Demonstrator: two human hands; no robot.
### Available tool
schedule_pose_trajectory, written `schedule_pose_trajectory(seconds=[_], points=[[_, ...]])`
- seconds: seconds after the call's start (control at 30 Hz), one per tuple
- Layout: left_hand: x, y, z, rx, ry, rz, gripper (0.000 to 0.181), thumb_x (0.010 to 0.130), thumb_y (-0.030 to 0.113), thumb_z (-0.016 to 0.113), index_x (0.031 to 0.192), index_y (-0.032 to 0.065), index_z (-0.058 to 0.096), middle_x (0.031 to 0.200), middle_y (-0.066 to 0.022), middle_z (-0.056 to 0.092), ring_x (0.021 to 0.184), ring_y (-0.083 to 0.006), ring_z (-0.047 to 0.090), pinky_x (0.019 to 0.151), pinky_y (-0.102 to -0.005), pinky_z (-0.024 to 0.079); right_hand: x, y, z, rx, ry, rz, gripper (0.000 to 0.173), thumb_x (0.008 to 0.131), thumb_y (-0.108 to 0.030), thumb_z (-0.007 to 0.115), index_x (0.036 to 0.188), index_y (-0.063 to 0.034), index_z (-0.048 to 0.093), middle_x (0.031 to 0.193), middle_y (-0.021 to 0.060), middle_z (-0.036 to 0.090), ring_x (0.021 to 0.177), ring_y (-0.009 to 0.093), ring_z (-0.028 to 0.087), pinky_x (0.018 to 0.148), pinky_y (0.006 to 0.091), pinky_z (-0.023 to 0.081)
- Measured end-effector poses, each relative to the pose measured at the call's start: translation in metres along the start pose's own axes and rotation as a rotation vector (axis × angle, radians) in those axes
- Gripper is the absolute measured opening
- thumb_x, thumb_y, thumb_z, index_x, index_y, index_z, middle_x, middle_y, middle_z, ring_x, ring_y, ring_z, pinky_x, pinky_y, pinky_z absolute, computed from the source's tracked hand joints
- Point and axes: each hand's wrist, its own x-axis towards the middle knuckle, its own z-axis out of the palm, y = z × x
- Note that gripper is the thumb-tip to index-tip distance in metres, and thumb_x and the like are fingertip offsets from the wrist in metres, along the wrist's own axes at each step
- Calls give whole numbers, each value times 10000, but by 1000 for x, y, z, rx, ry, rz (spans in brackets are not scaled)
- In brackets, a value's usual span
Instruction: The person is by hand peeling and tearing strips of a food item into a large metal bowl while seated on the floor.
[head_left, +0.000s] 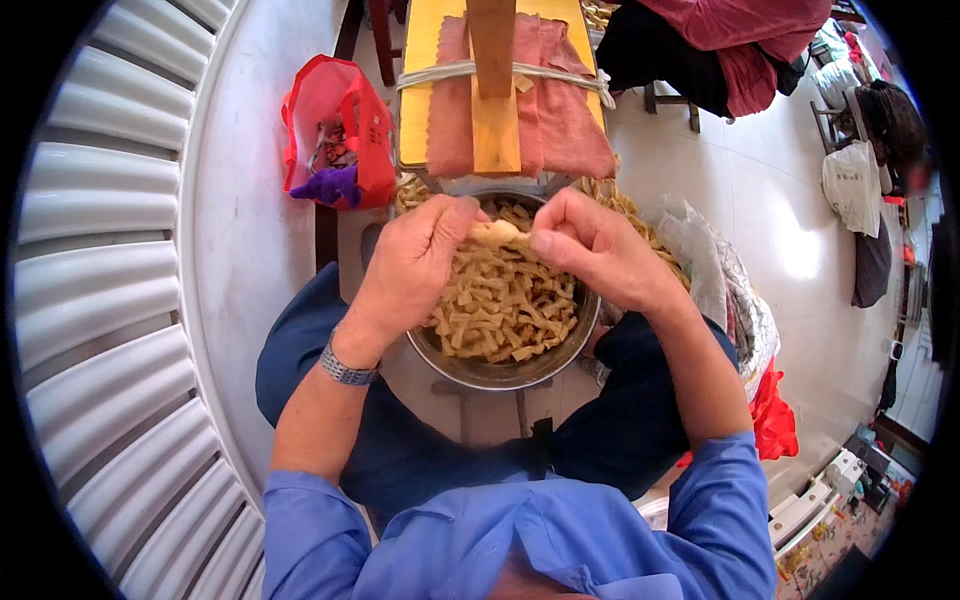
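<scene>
Above a round metal basin (504, 379), both of my hands grip a pale yellowish strip (496, 233), one at each end. Its left end sits between the thumb and fingers of my left hand (411, 262), which wears a metal-banded watch (349, 365). On the other side, my right hand (606, 244) pinches the right end with thumb and curled forefinger. Many short tan strips (506, 307), whose material I cannot tell, heap up inside the basin between my knees. My hands hide part of its far rim.
Just beyond the basin stands a yellow-topped bench (417, 112) with a pink cloth (450, 97) and wooden post (495, 112) tied on. A red bag (375, 142) stands left, near a white radiator (105, 292). Long strips (611, 196) and a plastic sack (694, 232) lie right. Another person (690, 52) sits beyond.
</scene>
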Motion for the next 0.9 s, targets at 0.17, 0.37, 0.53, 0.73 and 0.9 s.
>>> schedule_pose_trajectory(seconds=[0.17,0.37,0.53,0.73,0.9], points=[[1,3,-12,134,-215,192,254,999,179,591,1181,4,621,1027,-147,682,973,-279,664,880,-349,506,-1,2,3,-311,27,-161,202,997,-237,651,1058,-58,581,797,-1,579,734,98,544,662,276,459],[1,-10,14,249,-401,106,233,965,134,564,1152,-4,583,1038,-232,654,999,-399,635,868,-418,496,2,10,21,-475,1,-255,207,994,-223,643,1074,-39,591,862,137,644,762,261,638,706,354,508],[-5,4,-3,225,-841,-142,208,1003,214,537,1059,35,626,922,-179,671,892,-358,655,793,-412,512,-12,7,11,-530,-191,-238,247,987,-310,649,925,-73,615,756,143,634,671,343,634,617,411,500],[-14,-5,-34,170,-938,-55,277,1016,286,524,968,28,612,813,-146,617,770,-281,615,710,-378,491,-23,-6,14,-591,-379,-297,288,988,-317,628,862,-64,573,702,181,595,675,418,617,589,470,482],[10,6,-40,188,-603,71,230,1021,254,529,1049,36,596,887,-129,586,811,-244,582,749,-359,492,-11,-15,-2,-695,-22,-274,217,985,-253,633,893,-62,592,731,167,606,699,390,635,608,438,493]])
